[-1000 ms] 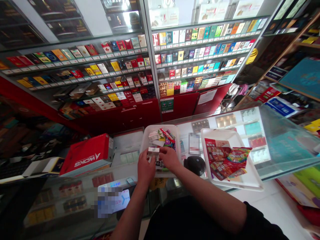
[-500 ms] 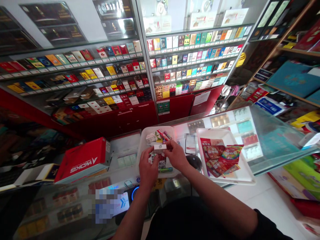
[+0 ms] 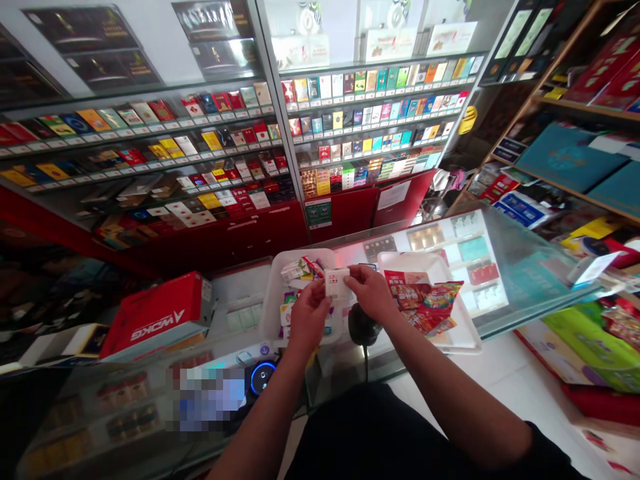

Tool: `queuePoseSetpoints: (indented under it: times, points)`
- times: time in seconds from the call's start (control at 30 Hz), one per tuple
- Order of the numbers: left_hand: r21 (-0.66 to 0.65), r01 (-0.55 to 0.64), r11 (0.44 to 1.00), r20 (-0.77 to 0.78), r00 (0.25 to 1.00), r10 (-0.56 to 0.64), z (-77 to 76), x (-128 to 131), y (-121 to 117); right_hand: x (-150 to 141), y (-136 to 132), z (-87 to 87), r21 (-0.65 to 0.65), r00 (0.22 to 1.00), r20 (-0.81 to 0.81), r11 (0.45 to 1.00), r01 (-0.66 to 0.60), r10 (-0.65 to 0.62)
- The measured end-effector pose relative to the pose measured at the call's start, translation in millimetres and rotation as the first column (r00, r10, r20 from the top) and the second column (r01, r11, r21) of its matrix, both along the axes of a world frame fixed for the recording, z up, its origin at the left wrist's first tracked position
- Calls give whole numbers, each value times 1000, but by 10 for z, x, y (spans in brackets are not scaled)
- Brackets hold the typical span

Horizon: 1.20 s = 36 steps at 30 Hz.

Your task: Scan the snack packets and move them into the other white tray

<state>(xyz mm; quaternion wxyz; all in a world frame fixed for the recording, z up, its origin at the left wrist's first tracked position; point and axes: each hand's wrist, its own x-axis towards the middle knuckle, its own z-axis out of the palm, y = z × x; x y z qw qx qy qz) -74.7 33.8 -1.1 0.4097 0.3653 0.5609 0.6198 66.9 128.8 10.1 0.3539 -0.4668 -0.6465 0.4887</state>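
Observation:
Both my hands hold a small white box (image 3: 337,285) with rows of small coloured marks on its face. My left hand (image 3: 308,315) pinches its left edge between thumb and fingers. On its right edge, the fingers of my right hand (image 3: 371,291) are closed. Beneath them stands a white plastic bin (image 3: 267,300) with several small mixed packets (image 3: 296,268) inside. A black scanner-like device (image 3: 364,325) with a cable stands just below my right hand. To the right, a white tray (image 3: 463,327) carries red snack bags (image 3: 417,303).
The glass counter (image 3: 515,267) has goods under its top. A red carton (image 3: 160,313) lies at the left, near a payment device with a lit blue ring (image 3: 263,378). Shelves of cigarette packs (image 3: 320,123) rise behind, and a wooden rack (image 3: 585,107) stands at the right.
The white box has turned from its narrow side to a broad face and moved slightly right and up with both hands. The view has shifted a little.

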Motion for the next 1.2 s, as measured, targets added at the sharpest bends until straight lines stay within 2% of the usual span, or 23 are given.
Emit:
queuePoseSetpoints:
  times: [0.1, 0.2, 0.33, 0.43, 0.57, 0.63, 0.8, 0.9, 1.07, 1.2]
  points:
    - [6, -32, 999, 138, 990, 31, -9, 120, 98, 138, -9, 39, 59, 1000, 25, 998, -10, 9]
    - [-14, -61, 998, 169, 984, 62, 0, 215, 175, 268, -42, 41, 108, 996, 86, 994, -30, 21]
    - [-87, -133, 987, 88, 986, 141, -33, 314, 268, 403, -40, -21, 173, 995, 94, 984, -37, 21]
    - [-153, -179, 972, 8, 983, 182, -101, 370, 338, 486, 7, -63, 161, 996, 79, 986, -52, 40]
    - [-186, -210, 960, -8, 977, 212, -160, 439, 422, 571, 81, -102, 159, 994, 82, 984, -84, 72]
    - [-198, -224, 954, -27, 974, 223, -158, 466, 464, 596, 109, -127, 162, 993, 105, 985, -65, 49]
    - [-226, -216, 950, -80, 976, 202, -123, 497, 605, 601, 159, -218, 144, 994, 98, 989, 24, -39]
    - [-222, -202, 954, -96, 978, 185, -134, 509, 699, 585, 184, -268, 181, 983, 146, 980, 86, -113]
    - [-200, -192, 961, -184, 971, 156, -230, 500, 795, 573, 198, -312, 228, 953, 229, 963, 143, -196]
    - [-236, -150, 960, -311, 948, 71, -342, 441, 829, 589, 200, -352, 219, 939, 279, 965, 141, -201]
